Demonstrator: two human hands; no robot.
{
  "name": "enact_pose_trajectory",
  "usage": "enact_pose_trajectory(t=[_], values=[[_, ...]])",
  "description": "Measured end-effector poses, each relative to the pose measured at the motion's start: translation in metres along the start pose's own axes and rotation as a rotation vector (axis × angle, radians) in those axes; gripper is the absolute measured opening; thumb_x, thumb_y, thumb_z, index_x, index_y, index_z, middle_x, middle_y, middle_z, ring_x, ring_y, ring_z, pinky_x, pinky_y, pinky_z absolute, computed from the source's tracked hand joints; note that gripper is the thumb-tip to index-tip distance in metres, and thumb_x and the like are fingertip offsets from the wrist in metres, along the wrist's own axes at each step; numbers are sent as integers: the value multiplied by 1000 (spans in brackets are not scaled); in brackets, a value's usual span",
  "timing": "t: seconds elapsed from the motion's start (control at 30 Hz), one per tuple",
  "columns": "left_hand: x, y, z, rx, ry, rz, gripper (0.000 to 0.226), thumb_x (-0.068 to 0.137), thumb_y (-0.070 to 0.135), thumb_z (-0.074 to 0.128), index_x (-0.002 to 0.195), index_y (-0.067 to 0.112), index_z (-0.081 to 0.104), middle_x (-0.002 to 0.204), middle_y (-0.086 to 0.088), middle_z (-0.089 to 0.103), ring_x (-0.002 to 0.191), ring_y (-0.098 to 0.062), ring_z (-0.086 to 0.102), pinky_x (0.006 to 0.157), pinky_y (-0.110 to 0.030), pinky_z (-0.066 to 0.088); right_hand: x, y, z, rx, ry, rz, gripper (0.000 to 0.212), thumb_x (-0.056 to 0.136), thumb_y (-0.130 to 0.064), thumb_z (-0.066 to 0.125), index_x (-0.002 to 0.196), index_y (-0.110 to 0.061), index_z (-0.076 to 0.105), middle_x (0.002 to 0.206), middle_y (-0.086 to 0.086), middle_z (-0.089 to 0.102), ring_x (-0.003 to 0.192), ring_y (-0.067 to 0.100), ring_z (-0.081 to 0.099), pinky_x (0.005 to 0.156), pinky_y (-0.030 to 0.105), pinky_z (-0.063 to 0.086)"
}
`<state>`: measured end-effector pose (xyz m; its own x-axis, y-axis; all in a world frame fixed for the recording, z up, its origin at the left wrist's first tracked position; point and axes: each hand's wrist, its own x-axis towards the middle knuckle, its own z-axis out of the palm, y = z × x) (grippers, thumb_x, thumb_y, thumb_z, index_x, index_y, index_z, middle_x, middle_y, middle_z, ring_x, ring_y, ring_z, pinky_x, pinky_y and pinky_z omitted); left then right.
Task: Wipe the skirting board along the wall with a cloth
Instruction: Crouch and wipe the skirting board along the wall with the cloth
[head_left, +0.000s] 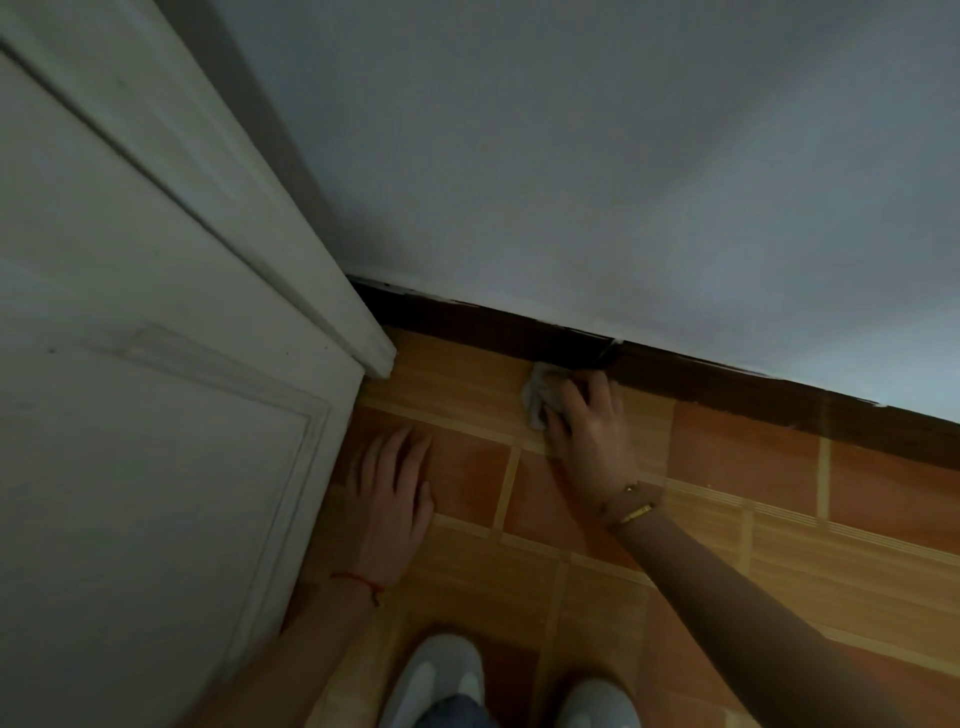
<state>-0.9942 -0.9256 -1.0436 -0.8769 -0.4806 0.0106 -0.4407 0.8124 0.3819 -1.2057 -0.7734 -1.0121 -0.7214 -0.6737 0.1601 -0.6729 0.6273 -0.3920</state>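
Gripping cloth (537, 397) at skirting board (727, 387): right hand (589, 426) | left hand (392, 486) flat on floor (753, 457)

Two hands — the left hand (392, 493) and the right hand (592, 423). One cloth (540, 397), one dark skirting board (727, 387), one white door (130, 415) at left, two pale shoes (441, 675) near — each wrist with one bracelet (636, 512).

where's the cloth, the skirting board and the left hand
cloth (535, 399): head view, on its bunched grey fabric left of the fingers
skirting board (727, 387): head view, on its dark face
left hand (396, 499): head view, on its back
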Motion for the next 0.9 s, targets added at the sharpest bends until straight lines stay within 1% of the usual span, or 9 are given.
enact_pose_trajectory(t=[0.2, 0.3, 0.37, 0.43, 0.5, 0.57, 0.67, 0.8, 0.9], values=[[-3, -2, 10, -76, 65, -16, 50, 94, 23, 41, 143, 14, 47, 149, -10, 44, 135, -30, 42, 117, -52, 27, 4, -17, 10, 99, 13, 14, 30, 83, -5, 68, 111, -9, 61, 111, 18, 50, 98, 34, 49, 79, 43, 51], [-4, -3, 9, -77, 57, -9, 51, 94, 24, 42, 143, 13, 48, 149, -11, 44, 136, -31, 42, 116, -55, 28, 16, -44, 18, 205, -36, 33, 36, 84, -17, 69, 118, -13, 60, 114, 16, 50, 100, 33, 51, 80, 43, 52], [-3, -3, 5, -45, 48, -1, 51, 93, 26, 43, 142, 13, 50, 148, -11, 46, 135, -31, 43, 113, -55, 31, 25, -62, 20, 300, -61, 60, 44, 84, -24, 67, 126, -15, 57, 118, 15, 49, 104, 31, 51, 85, 40, 50], [-2, -3, 2, -30, 61, 3, 51, 91, 26, 45, 140, 12, 54, 146, -12, 49, 133, -31, 44, 112, -54, 33, 26, -70, 18, 338, -125, 10, 52, 85, -22, 63, 135, -19, 49, 126, 15, 44, 111, 31, 47, 91, 38, 46], [-2, -3, 2, -37, 69, 6, 51, 91, 26, 46, 139, 11, 55, 145, -13, 50, 132, -31, 45, 112, -54, 33, 26, -63, 13, 310, -242, -132, 59, 85, -16, 60, 141, -22, 42, 138, 14, 36, 119, 35, 42, 96, 39, 42], [-2, -4, 3, -38, 67, 14, 51, 92, 26, 45, 140, 11, 54, 145, -13, 49, 133, -32, 44, 113, -55, 32, 31, -48, 7, 211, -337, -268, 59, 83, -11, 63, 139, -22, 45, 141, 14, 38, 120, 38, 40, 96, 41, 43], [-2, -5, 4, -49, 76, 25, 51, 93, 26, 45, 141, 12, 52, 146, -12, 48, 134, -32, 43, 115, -55, 30, 44, -32, 4, -30, -299, -391, 58, 77, -16, 75, 131, -21, 54, 128, 13, 52, 106, 37, 46, 85, 45, 49], [-2, -5, 4, -39, 63, 24, 52, 94, 27, 45, 143, 14, 50, 147, -11, 47, 135, -32, 43, 114, -56, 32, 46, -36, 13, -26, -255, -379, 44, 81, -22, 71, 122, -14, 59, 120, 18, 53, 103, 37, 50, 83, 47, 52], [-3, -6, 5, -52, 68, 20, 51, 94, 28, 44, 142, 14, 51, 148, -11, 47, 135, -32, 43, 114, -56, 32, 39, -44, 23, 50, -180, -256, 43, 81, -24, 72, 119, -10, 58, 119, 18, 52, 102, 36, 52, 79, 44, 54]])
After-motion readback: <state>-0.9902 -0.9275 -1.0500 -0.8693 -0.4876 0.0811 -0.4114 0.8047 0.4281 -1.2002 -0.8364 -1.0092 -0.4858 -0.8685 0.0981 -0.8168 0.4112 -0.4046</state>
